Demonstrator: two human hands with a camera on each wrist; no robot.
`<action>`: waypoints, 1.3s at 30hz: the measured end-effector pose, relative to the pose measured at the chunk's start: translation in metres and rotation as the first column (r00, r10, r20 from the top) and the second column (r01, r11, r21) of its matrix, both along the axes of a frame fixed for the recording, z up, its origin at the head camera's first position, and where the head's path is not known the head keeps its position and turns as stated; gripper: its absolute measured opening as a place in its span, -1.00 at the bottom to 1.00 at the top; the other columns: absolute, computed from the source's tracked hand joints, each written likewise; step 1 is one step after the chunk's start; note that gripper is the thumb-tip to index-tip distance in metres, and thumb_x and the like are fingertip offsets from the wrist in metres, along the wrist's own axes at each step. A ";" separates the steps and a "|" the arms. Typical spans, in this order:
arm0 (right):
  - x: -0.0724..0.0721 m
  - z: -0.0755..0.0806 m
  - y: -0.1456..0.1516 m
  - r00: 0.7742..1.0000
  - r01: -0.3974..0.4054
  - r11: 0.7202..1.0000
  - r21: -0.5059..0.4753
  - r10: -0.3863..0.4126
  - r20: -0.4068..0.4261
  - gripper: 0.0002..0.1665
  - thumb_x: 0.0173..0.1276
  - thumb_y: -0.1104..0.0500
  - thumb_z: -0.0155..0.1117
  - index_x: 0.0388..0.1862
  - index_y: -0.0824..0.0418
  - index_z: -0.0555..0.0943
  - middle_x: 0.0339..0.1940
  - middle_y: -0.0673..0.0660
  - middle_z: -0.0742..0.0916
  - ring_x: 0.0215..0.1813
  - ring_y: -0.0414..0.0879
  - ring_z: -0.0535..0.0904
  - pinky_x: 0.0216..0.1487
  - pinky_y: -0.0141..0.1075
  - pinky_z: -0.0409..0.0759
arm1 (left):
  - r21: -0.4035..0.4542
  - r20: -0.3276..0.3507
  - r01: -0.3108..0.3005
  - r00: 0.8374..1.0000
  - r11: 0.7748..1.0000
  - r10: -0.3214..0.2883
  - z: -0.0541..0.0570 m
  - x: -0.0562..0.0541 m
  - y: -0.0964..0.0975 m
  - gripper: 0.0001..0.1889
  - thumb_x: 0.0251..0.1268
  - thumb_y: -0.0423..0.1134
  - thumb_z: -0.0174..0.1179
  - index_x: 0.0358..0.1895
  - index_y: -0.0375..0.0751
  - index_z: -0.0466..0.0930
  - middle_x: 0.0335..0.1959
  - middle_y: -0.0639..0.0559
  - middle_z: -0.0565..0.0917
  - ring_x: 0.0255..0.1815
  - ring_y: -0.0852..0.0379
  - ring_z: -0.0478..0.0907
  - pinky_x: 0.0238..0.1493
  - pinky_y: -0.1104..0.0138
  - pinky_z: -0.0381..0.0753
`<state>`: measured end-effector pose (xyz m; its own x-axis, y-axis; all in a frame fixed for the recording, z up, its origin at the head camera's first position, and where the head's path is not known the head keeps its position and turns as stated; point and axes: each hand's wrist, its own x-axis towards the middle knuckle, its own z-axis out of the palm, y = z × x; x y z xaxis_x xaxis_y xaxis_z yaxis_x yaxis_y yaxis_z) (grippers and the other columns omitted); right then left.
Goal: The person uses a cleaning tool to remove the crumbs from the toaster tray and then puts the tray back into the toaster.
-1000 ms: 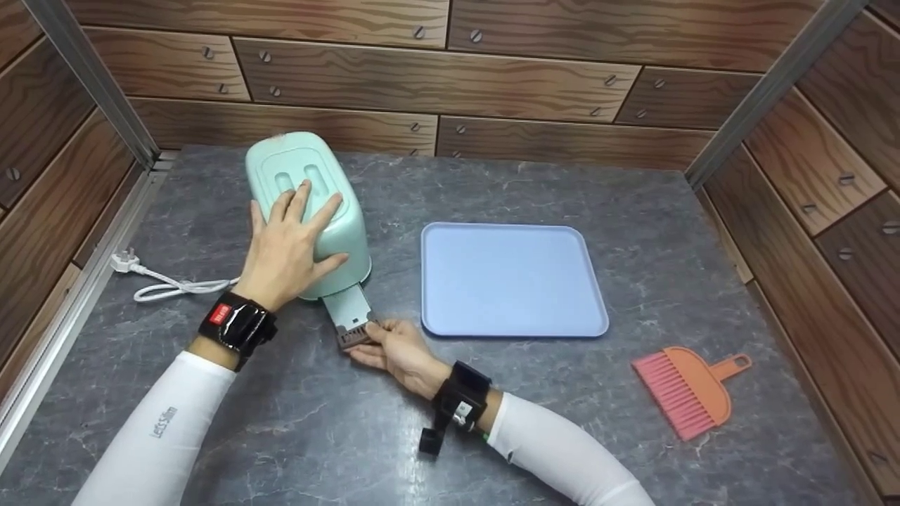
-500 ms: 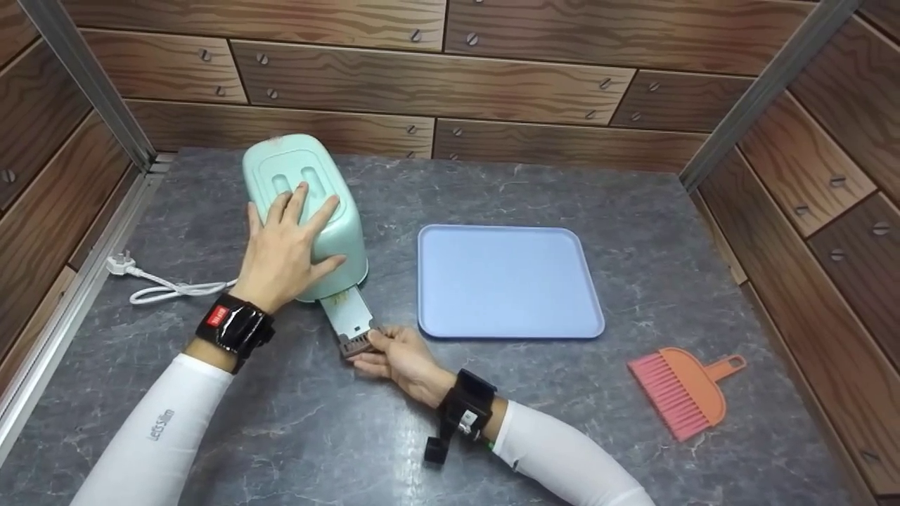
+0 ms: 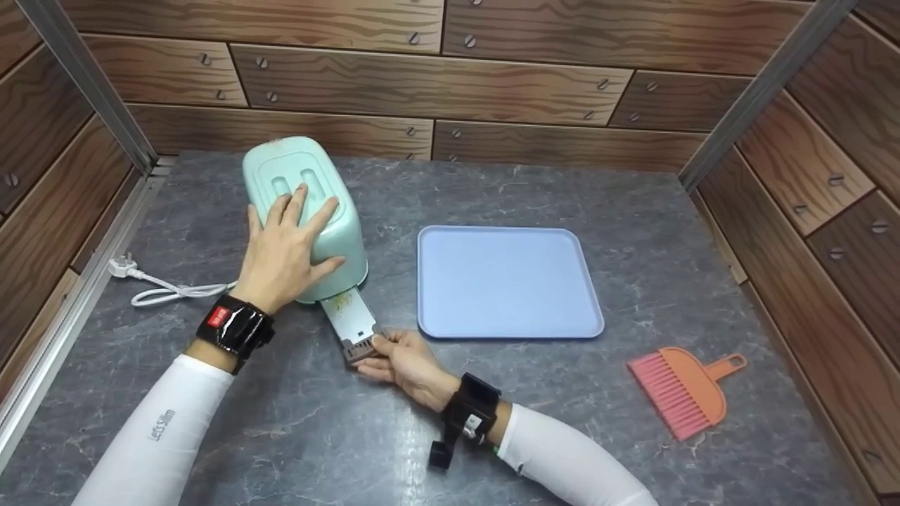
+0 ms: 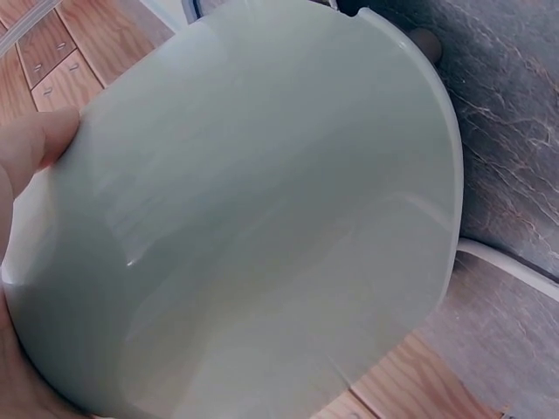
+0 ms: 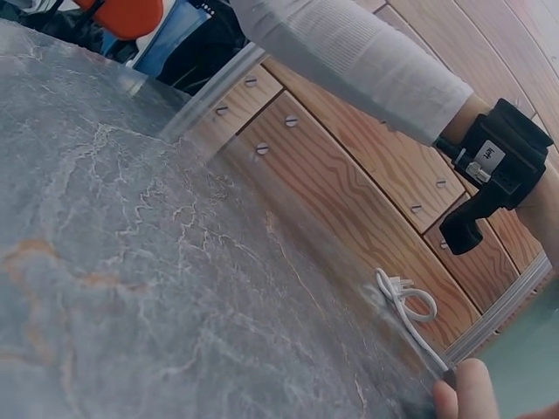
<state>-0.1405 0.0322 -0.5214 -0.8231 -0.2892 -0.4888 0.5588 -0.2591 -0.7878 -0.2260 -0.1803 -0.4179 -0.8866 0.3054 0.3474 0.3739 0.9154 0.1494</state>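
A mint-green toaster (image 3: 344, 228) with two slots in its top stands at the left of the table. My left hand (image 3: 281, 249) rests on it with spread fingers, the thumb along the near end. In the left wrist view the toaster's smooth shell (image 4: 279, 201) fills most of the frame. A crumb tray (image 3: 349, 313) sticks out of the toaster's near end, with yellowish crumbs near the opening. My right hand (image 3: 411, 365) pinches the tray's brown end between thumb and fingers. In the right wrist view only some fingertips (image 5: 472, 393) show at the bottom right.
A flat light-blue tray (image 3: 510, 281) lies right of the toaster. Farther right is an orange hand brush (image 3: 682, 390) with pink bristles. The white power cord (image 3: 169, 288) and its plug lie to the left. Wood-patterned walls (image 3: 436, 84) bound the table at the back and sides.
My right hand has drawn the crumb tray farther out of the toaster, toward me, and crumbs on it have come into view. My left hand has stayed on the toaster.
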 end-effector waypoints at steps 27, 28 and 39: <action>0.010 0.002 0.023 1.000 -0.028 1.000 0.007 0.028 0.011 -0.67 0.64 0.33 0.05 0.24 0.53 0.43 0.15 0.46 0.74 -0.11 -0.03 0.86 0.11 -0.26 0.81 | 0.001 0.019 0.004 1.000 1.000 -0.004 0.001 0.000 0.002 -0.08 0.26 0.22 0.44 0.64 0.10 0.27 0.66 -0.41 0.20 0.60 -0.45 0.23 0.51 -0.61 0.03; 0.010 0.002 0.024 1.000 -0.029 1.000 0.008 0.029 0.011 -0.67 0.64 0.33 0.06 0.24 0.52 0.43 0.14 0.45 0.74 -0.11 -0.03 0.86 0.11 -0.25 0.81 | 0.000 0.019 0.005 1.000 1.000 -0.005 0.001 0.000 0.002 -0.08 0.26 0.22 0.44 0.64 0.10 0.27 0.66 -0.41 0.20 0.61 -0.45 0.23 0.51 -0.61 0.03; 0.016 0.001 0.031 1.000 -0.023 0.999 0.029 0.023 0.011 -0.71 0.62 0.34 0.07 0.21 0.46 0.39 0.12 0.43 0.75 -0.14 -0.04 0.86 0.09 -0.23 0.82 | -0.009 0.020 -0.002 1.000 1.000 0.003 0.000 -0.001 0.001 -0.09 0.28 0.24 0.41 0.64 0.12 0.25 0.67 -0.40 0.19 0.62 -0.45 0.21 0.52 -0.60 0.03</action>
<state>-0.1248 0.0628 -0.5201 -0.8112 -0.2935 -0.5058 0.5725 -0.2227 -0.7891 -0.2266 -0.1789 -0.4180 -0.8942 0.3062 0.3265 0.3685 0.9176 0.1488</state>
